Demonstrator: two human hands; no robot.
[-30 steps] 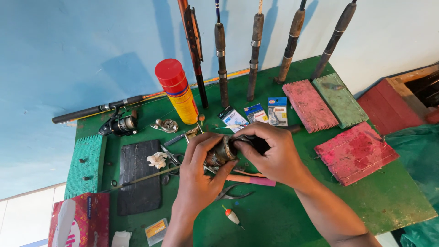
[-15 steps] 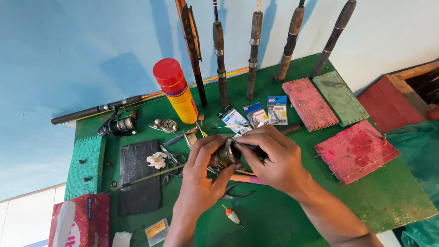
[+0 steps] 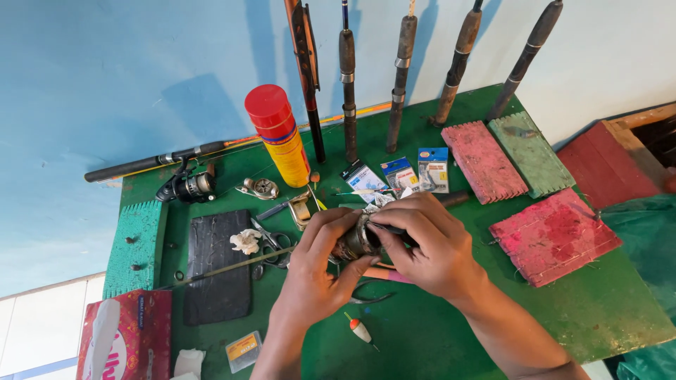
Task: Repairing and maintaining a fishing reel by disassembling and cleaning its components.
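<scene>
Green surface (image 3: 605,317) carried the lot; both hands met near its centre, over a metal fishing reel (image 3: 355,243); left hand (image 3: 317,274) had its grip clamped on the reel from below, thumb under, fingers over; right hand (image 3: 429,246) pinched shut on the reel's right side w/ a dark part between the fingertips. Scissors (image 3: 271,243) lay just left; small orange-white float (image 3: 359,328) near the wrists; red-capped yellow spray can (image 3: 282,137) stood behind; rod handles (image 3: 401,84) leaned on the blue wall.
</scene>
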